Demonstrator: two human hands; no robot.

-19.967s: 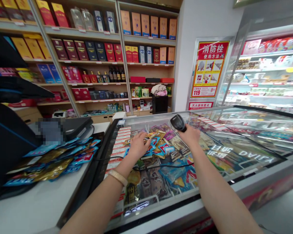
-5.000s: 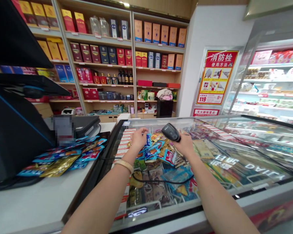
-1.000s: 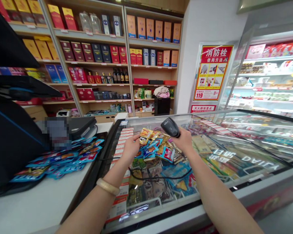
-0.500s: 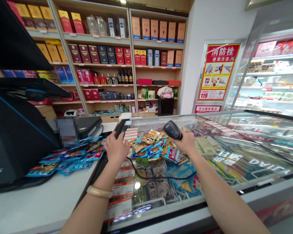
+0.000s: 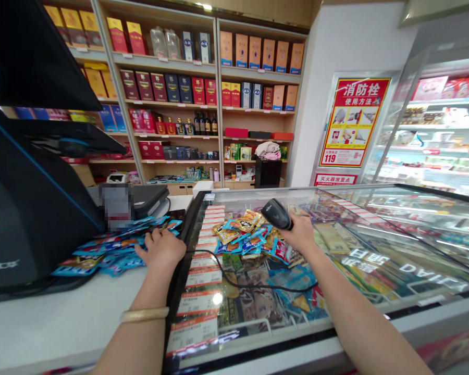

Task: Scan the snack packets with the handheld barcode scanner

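The left hand (image 5: pixel 162 250) is over the right side of a heap of foil packets (image 5: pixel 119 255) on the white surface (image 5: pixel 66 328), back of the hand upward, fingers spread and loosely bent toward the heap. It looks released; whether the fingertips touch a packet cannot be told. Its forearm rises from the bottom edge of the view, slanting slightly right up to the wrist, with a pale gold bracelet (image 5: pixel 144 314) partway along. The side of the hand is close to the black frame of the freezer (image 5: pixel 258 351).

The right hand (image 5: pixel 300 232) is wrapped around the handle of a black barcode scanner (image 5: pixel 275 212), its head directed away and to the left. This forearm comes in from the lower right on a long diagonal, the wrist fairly straight. The scanner's head is beside the upper right of a 2nd heap, blue and gold packets (image 5: pixel 238 235) on the freezer's glass top. The 2 hands are well apart, with this heap between them. A black cable (image 5: pixel 246 286) loops across the glass below the heap, and price labels (image 5: pixel 199 304) run along the freezer's left side
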